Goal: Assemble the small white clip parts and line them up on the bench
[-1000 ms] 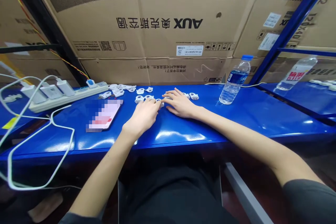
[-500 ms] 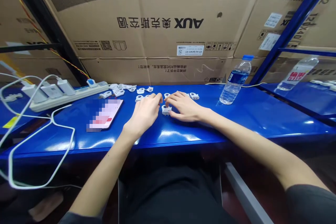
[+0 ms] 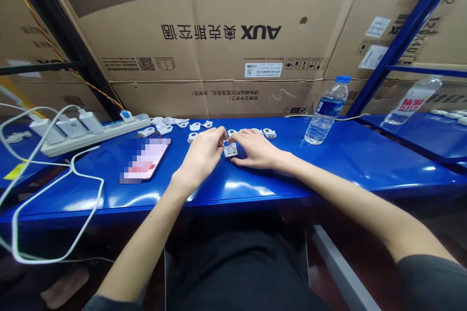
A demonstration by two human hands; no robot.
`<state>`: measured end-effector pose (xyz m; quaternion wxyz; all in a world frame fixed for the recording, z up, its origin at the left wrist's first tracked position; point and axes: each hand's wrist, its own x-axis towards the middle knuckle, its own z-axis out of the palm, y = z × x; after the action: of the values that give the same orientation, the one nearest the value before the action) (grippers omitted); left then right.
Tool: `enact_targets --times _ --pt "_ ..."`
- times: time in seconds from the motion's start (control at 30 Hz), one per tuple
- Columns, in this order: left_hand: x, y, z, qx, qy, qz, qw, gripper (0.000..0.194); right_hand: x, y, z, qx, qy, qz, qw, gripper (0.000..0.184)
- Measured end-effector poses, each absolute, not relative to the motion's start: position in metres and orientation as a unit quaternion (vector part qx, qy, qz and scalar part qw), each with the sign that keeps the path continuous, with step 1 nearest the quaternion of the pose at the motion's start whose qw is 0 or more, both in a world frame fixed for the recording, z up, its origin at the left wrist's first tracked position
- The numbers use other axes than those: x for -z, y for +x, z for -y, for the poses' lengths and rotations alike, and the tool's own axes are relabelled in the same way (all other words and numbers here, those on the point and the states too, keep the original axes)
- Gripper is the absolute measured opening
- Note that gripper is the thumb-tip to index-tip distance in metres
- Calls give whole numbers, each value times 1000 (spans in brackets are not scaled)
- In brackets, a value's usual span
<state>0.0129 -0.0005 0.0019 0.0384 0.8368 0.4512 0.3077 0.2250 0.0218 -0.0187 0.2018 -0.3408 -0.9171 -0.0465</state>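
A white plug point(image 3: 230, 149) with a ring-shaped handle and thin metal pins stands between my hands, its pins pointing towards me. My left hand point(image 3: 204, 153) has its fingers curled and its fingertips at the plug's left side. From the other side, my right hand point(image 3: 257, 150) pinches the plug with thumb and fingers. More white ring-handled plugs point(image 3: 270, 133) lie just behind my hands, some partly hidden by the fingers. At the back left is a loose heap of similar white pieces point(image 3: 166, 125).
A phone point(image 3: 156, 158) lies left of my left hand. Behind it is a power strip point(image 3: 105, 131) with white chargers and looping cables point(image 3: 100, 189). A water bottle point(image 3: 326, 112) stands at the right. Cardboard boxes point(image 3: 219, 0) form the back wall; a blue post point(image 3: 404, 29) rises at right.
The plug has tipped so that its flat face shows more, and its pins now point lower. My right fingers have drawn closer around it. Both arms stay nearly in place.
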Motion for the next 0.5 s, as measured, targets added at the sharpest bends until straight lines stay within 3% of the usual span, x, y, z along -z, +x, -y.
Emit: enact_targets --times 0.5 --pt "-3 15 2 -328 850 -411 25 13 26 224 -26 24 -329 896 298 46"
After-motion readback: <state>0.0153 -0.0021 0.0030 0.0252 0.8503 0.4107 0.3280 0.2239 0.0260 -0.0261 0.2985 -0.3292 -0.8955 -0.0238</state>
